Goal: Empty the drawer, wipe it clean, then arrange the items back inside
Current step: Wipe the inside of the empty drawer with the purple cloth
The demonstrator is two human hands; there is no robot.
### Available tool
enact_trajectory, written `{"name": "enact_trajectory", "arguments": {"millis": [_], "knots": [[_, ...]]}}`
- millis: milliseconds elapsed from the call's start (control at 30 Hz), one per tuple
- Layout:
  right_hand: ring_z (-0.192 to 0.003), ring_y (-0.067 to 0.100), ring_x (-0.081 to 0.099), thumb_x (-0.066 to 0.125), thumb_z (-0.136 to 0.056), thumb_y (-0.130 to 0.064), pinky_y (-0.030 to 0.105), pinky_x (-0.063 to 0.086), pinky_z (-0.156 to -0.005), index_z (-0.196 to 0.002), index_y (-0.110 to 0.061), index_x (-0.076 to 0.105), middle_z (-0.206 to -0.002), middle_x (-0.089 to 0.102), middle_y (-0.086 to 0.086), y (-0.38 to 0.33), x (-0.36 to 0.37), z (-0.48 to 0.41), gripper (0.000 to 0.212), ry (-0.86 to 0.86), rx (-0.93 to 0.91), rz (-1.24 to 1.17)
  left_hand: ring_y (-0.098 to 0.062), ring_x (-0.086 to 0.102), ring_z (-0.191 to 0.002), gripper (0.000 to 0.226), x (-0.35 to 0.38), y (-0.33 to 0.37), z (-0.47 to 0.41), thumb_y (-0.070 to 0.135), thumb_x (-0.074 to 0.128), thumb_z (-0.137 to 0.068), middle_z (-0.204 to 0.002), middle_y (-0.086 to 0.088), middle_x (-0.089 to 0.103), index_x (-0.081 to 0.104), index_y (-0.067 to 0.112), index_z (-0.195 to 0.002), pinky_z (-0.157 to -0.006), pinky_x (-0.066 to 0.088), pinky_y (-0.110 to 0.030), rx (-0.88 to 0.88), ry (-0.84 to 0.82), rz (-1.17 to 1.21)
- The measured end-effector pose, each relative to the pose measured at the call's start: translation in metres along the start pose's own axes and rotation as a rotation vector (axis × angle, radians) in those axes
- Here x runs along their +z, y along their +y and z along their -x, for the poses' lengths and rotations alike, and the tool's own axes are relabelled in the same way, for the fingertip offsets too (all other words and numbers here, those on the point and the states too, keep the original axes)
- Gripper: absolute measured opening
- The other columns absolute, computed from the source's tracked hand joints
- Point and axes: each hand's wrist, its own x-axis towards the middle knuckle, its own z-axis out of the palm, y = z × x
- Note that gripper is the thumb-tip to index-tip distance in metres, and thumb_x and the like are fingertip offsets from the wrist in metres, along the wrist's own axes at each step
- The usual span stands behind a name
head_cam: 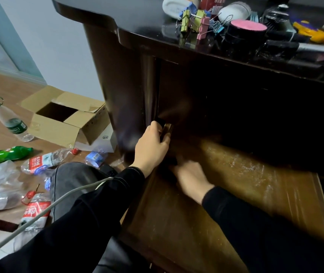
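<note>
With your left hand (151,146) gripping a small dark object (160,122) and your right hand's (190,176) hold unclear through blur, check the brown wooden drawer's (245,194) back corners.

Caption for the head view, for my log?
Left hand grips the open drawer's left wall; right hand, blurred, reaches inside; binder clips lie on desktop.

Observed: left black long fabric sleeve (98,209), cuff edged with white contrast stitching; right black long fabric sleeve (255,223), plain cuff. Dark grey denim trouser leg (68,180) over the knee. Pale grey round cable (49,207) crosses the left sleeve; left hand (151,146) and right hand (190,178) bare.
</note>
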Motion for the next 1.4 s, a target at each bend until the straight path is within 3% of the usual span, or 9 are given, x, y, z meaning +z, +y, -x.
{"name": "enact_trajectory", "arguments": {"millis": [100, 300, 367, 567, 800, 1033, 1133, 1233, 1400], "knots": [[-0.089, 0.036, 0.064, 0.066, -0.086, -0.002, 0.039, 0.056, -0.065, -0.137, -0.028, 0.06, -0.131, 0.056, 0.019, -0.004, 0.021, 0.045, 0.058, 0.026, -0.301, 0.078, -0.029, 0.059, -0.096, 0.025, 0.0, 0.0, 0.0, 0.037, 0.055, -0.095, -0.112, -0.001, 0.06, 0.046, 0.018, -0.109, -0.073, 0.04, -0.035, 0.001, -0.002, -0.002], [-0.145, 0.035, 0.034, 0.058, -0.097, -0.01, 0.042, 0.038, -0.113, -0.149, -0.032, 0.044, -0.162, 0.027, 0.013, 0.018, -0.017, -0.022, 0.058, 0.024, 0.114, 0.08, -0.029, 0.059, -0.099, 0.026, -0.001, 0.001, 0.001, 0.037, 0.056, -0.096, -0.115, -0.002, 0.06, 0.046, 0.017, -0.11, -0.077, 0.044, -0.037, 0.018, 0.004, 0.001], [-0.139, 0.036, 0.04, 0.057, -0.098, -0.01, 0.041, 0.043, -0.107, -0.147, -0.029, 0.047, -0.158, 0.031, 0.014, 0.009, -0.017, -0.02, 0.053, -0.001, 0.132, 0.067, -0.028, 0.059, -0.097, 0.025, -0.001, 0.0, 0.001, 0.036, 0.056, -0.095, -0.113, -0.001, 0.06, 0.046, 0.018, -0.109, -0.075, 0.042, -0.036, 0.022, 0.005, 0.0], [-0.108, 0.038, 0.057, 0.066, -0.083, 0.001, 0.046, 0.057, -0.079, -0.146, -0.032, 0.048, -0.143, 0.046, 0.019, -0.003, 0.021, 0.058, 0.074, -0.037, -0.303, 0.083, -0.027, 0.058, -0.091, 0.021, 0.003, -0.003, -0.001, 0.035, 0.054, -0.095, -0.108, 0.002, 0.058, 0.043, 0.021, -0.106, -0.07, 0.035, -0.033, 0.047, 0.014, -0.007], [-0.138, 0.035, 0.042, 0.065, -0.093, -0.016, 0.042, 0.045, -0.107, -0.147, -0.033, 0.047, -0.158, 0.032, 0.013, 0.028, -0.011, -0.019, 0.059, 0.03, 0.146, 0.125, -0.026, 0.057, -0.087, 0.022, 0.005, -0.005, -0.002, 0.035, 0.055, -0.094, -0.104, 0.001, 0.056, 0.042, 0.019, -0.103, -0.069, 0.032, -0.032, 0.056, 0.039, -0.027], [-0.115, 0.036, 0.056, 0.073, -0.078, -0.002, 0.043, 0.056, -0.082, -0.149, -0.036, 0.042, -0.143, 0.047, 0.016, 0.028, 0.023, 0.038, 0.084, 0.016, -0.24, 0.13, -0.034, 0.058, -0.088, 0.023, 0.006, -0.002, -0.002, 0.033, 0.054, -0.095, -0.103, -0.005, 0.057, 0.042, 0.015, -0.102, -0.068, 0.035, -0.036, 0.066, 0.054, -0.064], [-0.134, 0.038, 0.046, 0.069, -0.086, -0.005, 0.045, 0.049, -0.103, -0.146, -0.028, 0.048, -0.155, 0.037, 0.015, 0.056, 0.007, -0.005, 0.067, 0.108, 0.006, 0.186, -0.033, 0.059, -0.09, 0.023, 0.005, -0.002, -0.002, 0.034, 0.054, -0.095, -0.105, -0.005, 0.058, 0.042, 0.015, -0.103, -0.07, 0.037, -0.036, 0.068, 0.053, -0.061], [-0.131, 0.029, 0.053, 0.064, -0.094, -0.008, 0.04, 0.048, -0.1, -0.143, -0.02, 0.05, -0.149, 0.049, 0.011, 0.071, -0.016, -0.042, 0.053, 0.128, 0.234, 0.112, -0.031, 0.059, -0.091, 0.024, 0.003, -0.002, -0.002, 0.034, 0.054, -0.095, -0.107, -0.004, 0.058, 0.043, 0.015, -0.105, -0.07, 0.036, -0.035, 0.062, 0.048, -0.043], [-0.137, 0.035, 0.043, 0.065, -0.091, -0.006, 0.043, 0.044, -0.108, -0.142, -0.018, 0.053, -0.157, 0.033, 0.014, 0.037, 0.0, 0.003, 0.054, 0.085, 0.126, 0.15, -0.034, 0.06, -0.096, 0.026, 0.002, 0.001, -0.001, 0.034, 0.054, -0.095, -0.113, -0.006, 0.059, 0.044, 0.014, -0.106, -0.076, 0.046, -0.041, 0.05, 0.039, -0.026]]}}
